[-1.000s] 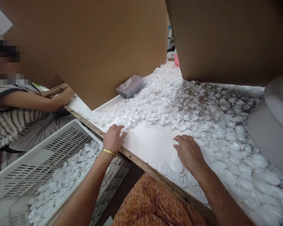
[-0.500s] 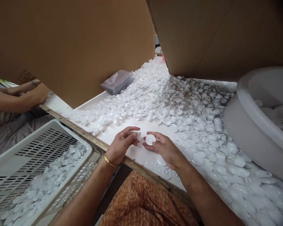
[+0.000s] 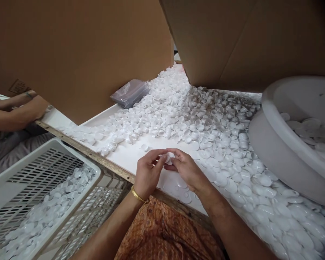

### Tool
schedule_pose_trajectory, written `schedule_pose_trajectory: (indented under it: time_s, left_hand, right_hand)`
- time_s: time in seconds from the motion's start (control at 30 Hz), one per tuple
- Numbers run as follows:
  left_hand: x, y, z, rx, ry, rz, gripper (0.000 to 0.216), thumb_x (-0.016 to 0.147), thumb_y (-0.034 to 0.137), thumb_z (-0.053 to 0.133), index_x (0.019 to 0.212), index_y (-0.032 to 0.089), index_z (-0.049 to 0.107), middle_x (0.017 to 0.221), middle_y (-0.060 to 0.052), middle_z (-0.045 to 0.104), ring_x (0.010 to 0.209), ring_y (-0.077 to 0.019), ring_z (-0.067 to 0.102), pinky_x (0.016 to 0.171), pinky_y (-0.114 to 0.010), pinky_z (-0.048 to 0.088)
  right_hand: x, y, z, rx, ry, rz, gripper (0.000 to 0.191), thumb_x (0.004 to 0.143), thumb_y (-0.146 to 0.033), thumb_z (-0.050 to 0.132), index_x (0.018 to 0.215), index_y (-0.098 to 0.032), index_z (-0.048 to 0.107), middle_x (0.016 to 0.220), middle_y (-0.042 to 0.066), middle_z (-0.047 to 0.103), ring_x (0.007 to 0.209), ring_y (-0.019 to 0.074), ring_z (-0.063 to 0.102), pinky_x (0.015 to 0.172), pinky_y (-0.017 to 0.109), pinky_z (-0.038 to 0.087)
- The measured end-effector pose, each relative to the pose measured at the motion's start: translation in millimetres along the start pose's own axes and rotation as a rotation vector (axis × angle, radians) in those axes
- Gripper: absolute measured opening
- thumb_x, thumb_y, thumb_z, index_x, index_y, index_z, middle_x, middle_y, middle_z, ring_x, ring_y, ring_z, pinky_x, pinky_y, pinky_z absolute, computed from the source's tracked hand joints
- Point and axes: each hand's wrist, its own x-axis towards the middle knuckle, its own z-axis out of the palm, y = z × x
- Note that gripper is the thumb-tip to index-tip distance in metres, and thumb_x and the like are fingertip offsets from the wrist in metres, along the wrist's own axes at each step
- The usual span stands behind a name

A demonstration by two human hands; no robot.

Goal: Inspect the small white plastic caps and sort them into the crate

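Both my hands meet over the near edge of the white tabletop (image 3: 124, 157). My left hand (image 3: 149, 169) has its fingers closed around a small white plastic cup, mostly hidden behind the thumb. Between the thumb and fingers of my right hand (image 3: 188, 169) is a small round white saucer (image 3: 169, 157), turned on its side and pressed up against the cup. A single loose toy cup (image 3: 144, 147) lies just beyond my left hand. Several flat saucers (image 3: 182, 191) are under and beside my right wrist.
A large heap of white cups (image 3: 168, 108) spreads behind, with saucers (image 3: 276, 209) piled at right. A grey-white tub (image 3: 271, 151) holds more discs. At left stands a slatted basket (image 3: 96, 177) with white pieces. Cardboard (image 3: 83, 54) rises behind; another person's arm (image 3: 18, 113) rests at far left.
My hands have come together from a small gap apart, bringing the cup and the saucer into contact. The view has shifted slightly to the right.
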Motion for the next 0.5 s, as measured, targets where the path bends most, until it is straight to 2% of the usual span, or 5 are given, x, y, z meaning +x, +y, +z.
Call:
schedule_pose_trajectory:
  time_s: [0.1, 0.23, 0.33, 0.5]
  left_hand:
    - [2, -4, 1, 0.116, 0.033, 0.090, 0.017, 0.078, 0.026, 0.057, 0.089, 0.022, 0.069, 0.091, -0.003, 0.056, 0.077, -0.0115, 0.055, 0.064, -0.022, 0.044]
    - [7, -12, -1, 0.035, 0.045, -0.026, 0.020, 0.078, 0.024, 0.055, 0.094, 0.019, 0.066, 0.075, 0.001, 0.054, 0.057, -0.0076, 0.051, 0.054, -0.021, 0.042]
    - [8, -15, -2, -0.050, 0.036, -0.095, 0.017, 0.075, 0.022, 0.057, 0.090, 0.016, 0.062, 0.064, 0.003, 0.053, 0.048, -0.0072, 0.049, 0.049, -0.021, 0.042]
    - [5, -13, 4, 0.040, 0.067, 0.006, 0.008, 0.072, 0.017, 0.056, 0.079, 0.017, 0.061, 0.074, 0.001, 0.055, 0.054, -0.0077, 0.052, 0.051, -0.020, 0.045]
  right_hand:
    - [0, 1, -2, 0.031, -0.040, -0.015, 0.033, 0.079, -0.011, 0.044, 0.109, -0.017, 0.055, 0.100, 0.005, 0.062, 0.076, 0.0145, 0.065, 0.085, 0.037, 0.050]
    - [-3, -4, -3, 0.088, -0.076, 0.008, 0.035, 0.078, -0.009, 0.043, 0.109, -0.016, 0.056, 0.090, 0.004, 0.064, 0.075, 0.0139, 0.066, 0.089, 0.036, 0.047]
    - [-4, -7, -2, 0.077, -0.047, 0.030, 0.037, 0.078, -0.009, 0.043, 0.112, -0.015, 0.055, 0.089, 0.003, 0.063, 0.070, 0.0129, 0.066, 0.089, 0.036, 0.047]
    - [-3, -5, 0, 0.027, -0.043, 0.005, 0.041, 0.076, -0.008, 0.040, 0.115, -0.013, 0.053, 0.091, 0.005, 0.063, 0.070, 0.0132, 0.065, 0.085, 0.037, 0.049]
